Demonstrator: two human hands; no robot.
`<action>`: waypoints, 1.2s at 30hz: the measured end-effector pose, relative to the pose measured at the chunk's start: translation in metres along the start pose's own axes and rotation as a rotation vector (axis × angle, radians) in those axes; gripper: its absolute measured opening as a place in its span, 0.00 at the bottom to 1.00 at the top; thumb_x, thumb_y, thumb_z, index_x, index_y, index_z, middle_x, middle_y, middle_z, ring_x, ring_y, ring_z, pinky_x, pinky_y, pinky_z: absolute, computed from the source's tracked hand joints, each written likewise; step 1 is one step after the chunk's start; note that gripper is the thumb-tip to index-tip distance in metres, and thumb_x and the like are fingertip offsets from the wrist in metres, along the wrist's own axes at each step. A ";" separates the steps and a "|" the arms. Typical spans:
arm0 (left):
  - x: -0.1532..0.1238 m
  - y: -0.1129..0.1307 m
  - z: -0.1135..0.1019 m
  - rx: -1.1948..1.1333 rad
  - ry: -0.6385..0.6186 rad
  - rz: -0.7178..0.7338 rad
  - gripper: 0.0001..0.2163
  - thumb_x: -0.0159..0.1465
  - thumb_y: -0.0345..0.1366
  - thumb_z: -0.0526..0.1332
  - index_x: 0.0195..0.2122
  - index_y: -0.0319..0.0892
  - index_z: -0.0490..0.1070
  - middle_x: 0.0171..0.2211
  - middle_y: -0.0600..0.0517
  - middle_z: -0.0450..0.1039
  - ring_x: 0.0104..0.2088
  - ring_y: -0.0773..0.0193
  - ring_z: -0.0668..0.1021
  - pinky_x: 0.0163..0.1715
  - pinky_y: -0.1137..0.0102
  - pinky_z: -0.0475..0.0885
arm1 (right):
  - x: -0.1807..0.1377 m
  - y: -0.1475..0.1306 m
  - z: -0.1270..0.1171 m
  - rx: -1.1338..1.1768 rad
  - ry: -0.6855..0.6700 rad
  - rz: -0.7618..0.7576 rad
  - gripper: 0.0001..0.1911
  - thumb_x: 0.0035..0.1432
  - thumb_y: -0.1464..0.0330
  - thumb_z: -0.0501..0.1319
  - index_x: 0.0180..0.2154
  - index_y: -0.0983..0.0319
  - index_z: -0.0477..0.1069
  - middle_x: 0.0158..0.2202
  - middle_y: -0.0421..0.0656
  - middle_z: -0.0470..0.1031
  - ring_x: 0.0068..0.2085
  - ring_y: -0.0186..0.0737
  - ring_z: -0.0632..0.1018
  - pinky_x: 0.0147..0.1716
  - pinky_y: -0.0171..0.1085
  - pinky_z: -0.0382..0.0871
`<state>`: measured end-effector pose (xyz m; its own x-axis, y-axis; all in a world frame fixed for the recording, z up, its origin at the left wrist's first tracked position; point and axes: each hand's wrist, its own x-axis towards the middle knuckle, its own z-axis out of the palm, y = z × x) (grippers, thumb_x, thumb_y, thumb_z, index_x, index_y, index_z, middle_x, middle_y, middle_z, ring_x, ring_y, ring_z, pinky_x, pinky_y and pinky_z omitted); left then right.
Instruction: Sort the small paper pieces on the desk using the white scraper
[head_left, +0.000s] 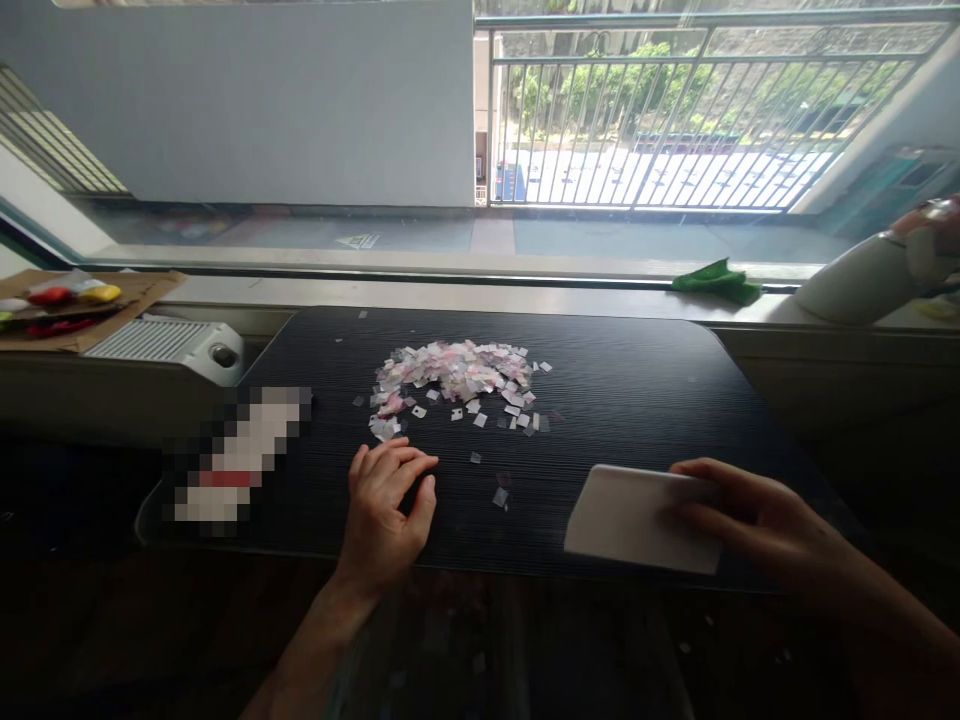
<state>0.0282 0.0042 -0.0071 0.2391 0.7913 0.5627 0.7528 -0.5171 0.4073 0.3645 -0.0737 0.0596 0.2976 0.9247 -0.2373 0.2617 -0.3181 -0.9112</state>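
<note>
A loose heap of small square paper and clear plastic scraps (465, 370) lies on the dark wood-grain table (637, 390). My left hand (390, 500) is at the near-left side of the heap, its fingertips close to several scraps. The fingers are gently bent with the thumb apart, and nothing shows in them. On the right, my right hand (739, 510) grips a flat white panel (637, 520) by its right end, thumb on the near face and fingers over the top edge. Whether the panel touches the tabletop is not plain. A few single scraps (500, 496) lie between my hands.
A blurred-out oblong item (240, 460) lies at the table's left edge. Behind the table runs a window sill (480, 291) with a green cloth (718, 282) and a tilted white container (855, 280). A white slatted device (169, 342) and cardboard (142, 290) are at left.
</note>
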 end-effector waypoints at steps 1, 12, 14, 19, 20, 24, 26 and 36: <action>0.000 0.001 0.000 0.004 -0.001 0.000 0.07 0.64 0.32 0.57 0.39 0.44 0.75 0.37 0.49 0.78 0.48 0.52 0.76 0.57 0.48 0.60 | 0.003 -0.001 0.005 0.015 0.031 -0.010 0.19 0.42 0.54 0.72 0.35 0.58 0.78 0.26 0.40 0.80 0.25 0.41 0.78 0.21 0.34 0.71; -0.001 0.007 0.001 0.000 -0.018 -0.063 0.08 0.64 0.30 0.55 0.40 0.45 0.74 0.38 0.50 0.77 0.50 0.54 0.75 0.60 0.48 0.59 | 0.011 -0.008 0.069 0.023 -0.013 -0.019 0.18 0.47 0.56 0.67 0.39 0.59 0.76 0.24 0.38 0.79 0.24 0.39 0.76 0.20 0.34 0.68; -0.001 0.008 0.001 -0.006 -0.020 -0.072 0.08 0.64 0.30 0.55 0.41 0.45 0.73 0.39 0.50 0.77 0.51 0.54 0.75 0.60 0.48 0.59 | 0.017 -0.008 0.065 -0.019 0.084 -0.014 0.18 0.48 0.58 0.67 0.40 0.59 0.76 0.25 0.38 0.78 0.25 0.39 0.76 0.21 0.34 0.69; -0.001 0.008 0.001 -0.037 -0.014 -0.076 0.08 0.64 0.29 0.56 0.41 0.44 0.73 0.39 0.49 0.77 0.51 0.54 0.75 0.60 0.47 0.59 | 0.025 -0.006 0.064 -0.036 0.032 0.013 0.20 0.48 0.56 0.66 0.40 0.60 0.75 0.25 0.39 0.78 0.25 0.41 0.76 0.23 0.35 0.70; -0.001 0.008 0.001 -0.042 -0.011 -0.076 0.08 0.64 0.29 0.56 0.41 0.44 0.73 0.39 0.49 0.77 0.51 0.54 0.75 0.60 0.47 0.58 | 0.022 -0.006 0.068 -0.020 -0.025 0.026 0.21 0.48 0.55 0.65 0.41 0.60 0.75 0.25 0.39 0.78 0.25 0.41 0.76 0.22 0.36 0.69; -0.001 0.008 0.002 -0.046 -0.003 -0.084 0.09 0.64 0.29 0.56 0.41 0.44 0.73 0.38 0.49 0.77 0.50 0.54 0.75 0.60 0.48 0.58 | 0.009 -0.013 0.087 -0.027 -0.167 0.039 0.20 0.47 0.56 0.65 0.40 0.61 0.74 0.26 0.40 0.78 0.26 0.40 0.76 0.22 0.34 0.68; -0.001 0.009 0.002 -0.047 -0.003 -0.089 0.08 0.64 0.29 0.56 0.41 0.44 0.73 0.38 0.50 0.77 0.50 0.54 0.75 0.60 0.48 0.59 | 0.003 -0.018 0.093 -0.038 -0.204 0.034 0.19 0.47 0.57 0.65 0.39 0.61 0.75 0.26 0.39 0.77 0.27 0.38 0.75 0.23 0.33 0.67; 0.000 0.010 0.002 -0.081 -0.003 -0.118 0.09 0.63 0.28 0.56 0.41 0.43 0.73 0.39 0.50 0.77 0.51 0.54 0.75 0.60 0.50 0.58 | 0.002 -0.021 0.086 -0.076 -0.239 -0.046 0.16 0.46 0.58 0.65 0.36 0.59 0.78 0.27 0.40 0.80 0.28 0.40 0.77 0.24 0.33 0.69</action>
<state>0.0365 -0.0004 -0.0049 0.1535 0.8491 0.5055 0.7236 -0.4449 0.5277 0.2806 -0.0478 0.0491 0.0610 0.9589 -0.2770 0.3408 -0.2808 -0.8972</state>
